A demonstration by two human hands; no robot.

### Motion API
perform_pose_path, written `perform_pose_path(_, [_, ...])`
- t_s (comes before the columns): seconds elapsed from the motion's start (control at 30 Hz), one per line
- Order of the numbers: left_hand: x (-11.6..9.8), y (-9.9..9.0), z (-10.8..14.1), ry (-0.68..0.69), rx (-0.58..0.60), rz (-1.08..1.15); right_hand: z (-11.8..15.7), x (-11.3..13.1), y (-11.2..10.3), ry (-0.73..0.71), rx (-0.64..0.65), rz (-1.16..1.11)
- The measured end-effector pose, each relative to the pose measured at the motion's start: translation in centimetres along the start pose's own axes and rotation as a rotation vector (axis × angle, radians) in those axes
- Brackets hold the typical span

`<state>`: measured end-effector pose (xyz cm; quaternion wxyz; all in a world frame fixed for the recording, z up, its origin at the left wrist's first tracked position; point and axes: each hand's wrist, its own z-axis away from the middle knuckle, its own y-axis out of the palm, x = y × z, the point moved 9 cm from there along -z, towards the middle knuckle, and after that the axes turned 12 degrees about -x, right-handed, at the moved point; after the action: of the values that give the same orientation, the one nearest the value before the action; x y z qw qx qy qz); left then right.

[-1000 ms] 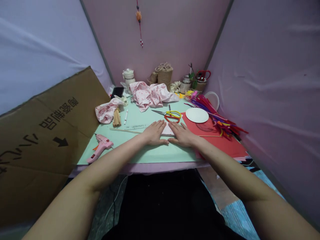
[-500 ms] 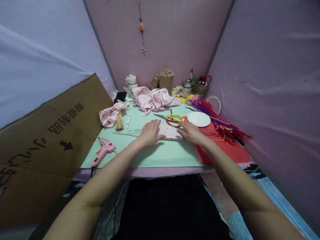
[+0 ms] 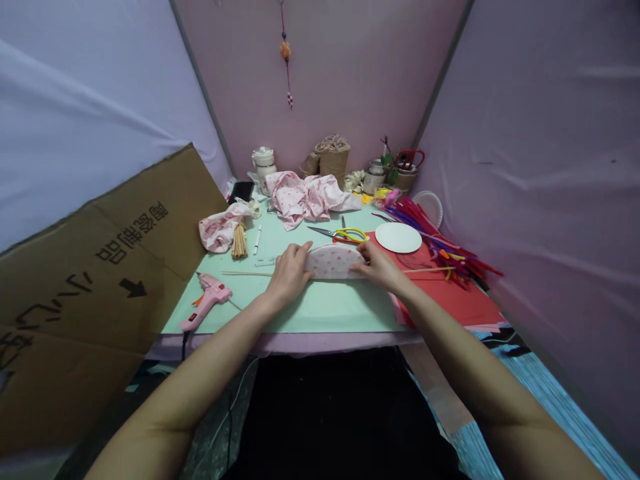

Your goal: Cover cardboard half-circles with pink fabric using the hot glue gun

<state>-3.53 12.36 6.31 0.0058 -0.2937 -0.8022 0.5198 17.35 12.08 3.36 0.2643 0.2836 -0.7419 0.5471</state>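
A half-round piece of pink spotted fabric (image 3: 334,262) is held tilted up off the mat, its straight edge toward me. My left hand (image 3: 291,270) grips its left end, thumb in front. At the right end my right hand (image 3: 377,265) pinches it between thumb and fingers. A thin stick (image 3: 247,273) runs sideways by the fabric and shows again to the right of my right hand. Just behind the fabric lie scissors with yellow and red handles (image 3: 353,234). A ruler (image 3: 265,262) is partly hidden by my left hand.
On the left are a pink glue gun (image 3: 210,297), a bundle of sticks (image 3: 239,241), a white pen (image 3: 257,240) and a large cardboard sheet (image 3: 120,280). Crumpled fabric (image 3: 305,199) lies at the back. To the right are red sheets (image 3: 465,301), a white disc (image 3: 399,237) and pipe cleaners (image 3: 425,227).
The fabric piece lay flat under my hands and is now raised, its rounded edge up. Both hands have closed on its ends, and my left hand has shifted slightly left.
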Motion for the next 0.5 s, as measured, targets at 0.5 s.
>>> perform_pose_path(0.5, [1.4,3.5,-0.8,-0.061,0.220,0.136,0.5,0.7,1.4,-0.088,0.052,0.094])
